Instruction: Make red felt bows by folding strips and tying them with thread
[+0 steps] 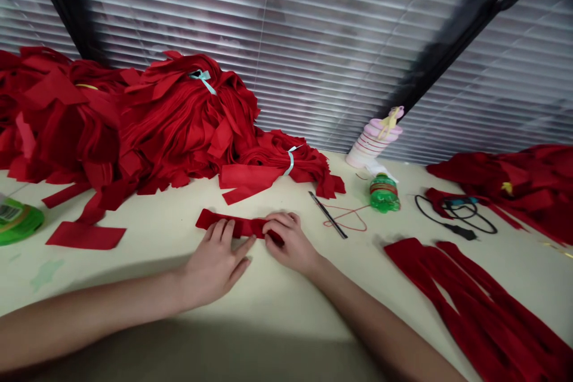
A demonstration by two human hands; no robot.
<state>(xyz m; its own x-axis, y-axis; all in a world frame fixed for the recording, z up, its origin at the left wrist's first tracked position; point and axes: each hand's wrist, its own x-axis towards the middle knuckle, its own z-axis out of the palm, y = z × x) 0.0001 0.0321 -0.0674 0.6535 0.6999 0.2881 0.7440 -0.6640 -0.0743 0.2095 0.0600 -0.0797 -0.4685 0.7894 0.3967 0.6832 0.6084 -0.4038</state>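
Note:
A narrow red fabric strip [210,220] lies flat on the cream table [277,304] in front of me. My left hand [217,262] rests on its near edge with fingers stretched out flat. My right hand [289,242] covers the strip's right end, fingers curled and pinching the cloth. A thin dark tool [327,215] lies just right of my right hand, beside a loop of red thread [353,218].
Big heaps of red fabric strips [134,119] fill the back left, with a tied bundle [277,167]. A loose red piece [85,235] and green tape roll [18,221] at left. A green bottle [384,193], pink stack [373,143], black cable [456,215] and long red strips [474,304] at right.

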